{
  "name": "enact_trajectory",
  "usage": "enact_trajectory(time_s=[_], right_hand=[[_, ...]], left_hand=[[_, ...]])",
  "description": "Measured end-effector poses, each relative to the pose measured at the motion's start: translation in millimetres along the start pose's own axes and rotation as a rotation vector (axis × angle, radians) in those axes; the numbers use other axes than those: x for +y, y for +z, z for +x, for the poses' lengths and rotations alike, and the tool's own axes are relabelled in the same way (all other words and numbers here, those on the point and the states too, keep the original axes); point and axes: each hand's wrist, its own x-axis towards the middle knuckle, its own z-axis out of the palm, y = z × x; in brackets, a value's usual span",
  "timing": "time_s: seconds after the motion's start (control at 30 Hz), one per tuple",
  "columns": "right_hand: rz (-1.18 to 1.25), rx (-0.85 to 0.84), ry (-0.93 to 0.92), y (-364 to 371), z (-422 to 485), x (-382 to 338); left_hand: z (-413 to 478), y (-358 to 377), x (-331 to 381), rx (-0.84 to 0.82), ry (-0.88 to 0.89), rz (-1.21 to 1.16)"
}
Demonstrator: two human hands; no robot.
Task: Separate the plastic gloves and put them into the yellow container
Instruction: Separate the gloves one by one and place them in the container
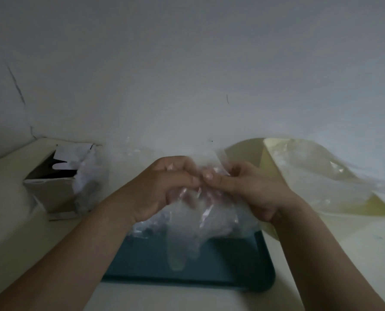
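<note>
a pale table runs up to a white wall marked with thin dark cracks. a teal tray lies on the table near its front edge. a torn-open cardboard box stands at the left, and the yellow container sits at the right, just beside the tray. the light is dim and the see-through gloves blur into the wall, so their number cannot be told. the container's far side is hazy under a heap of plastic lying in it. the left hand and right hand meet above the tray, fingertips almost touching. each pinches the gloves, which hang down between them over the tray.
</note>
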Motion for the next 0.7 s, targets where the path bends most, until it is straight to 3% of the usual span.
enact_trajectory(time_s=[0.1,0.17,0.27,0.3,0.37,0.47,0.57,0.7], right_hand=[[-0.399,0.222,0.007,-2.2,3.2,5.3],[-0.623,0.296,-0.021,-8.6,1.1,3.9],[-0.72,0.194,-0.039,-15.5,-1.9,-2.5],[-0.737,0.146,-0.026,-15.4,-2.6,-3.7],[-0.792,0.071,0.025,-14.0,-3.1,-3.7],[-0.901,0.003,0.096,-12.2,-4.1,-2.8],[-0.856,0.015,0.045,-9.9,-6.6,-5.8],[-0.815,-0.118,-0.028,-10.9,-15.6,-16.0]], left_hand=[[13.9,4.7,-17.9,0.321,-0.055,0.158],[25.3,1.2,-34.2,0.4,-0.093,0.551],[32.2,-1.8,-54.7,0.074,-0.147,1.149],[31.4,-3.2,-61.8,-0.019,-0.111,1.227],[25.7,-0.2,-61.4,-0.054,-0.062,1.325],[19.3,0.4,-55.9,0.029,-0.011,1.357],[19.9,-7.1,-54.3,0.084,-0.017,1.267],[22.2,-18.6,-38.8,0.26,0.028,1.01]])
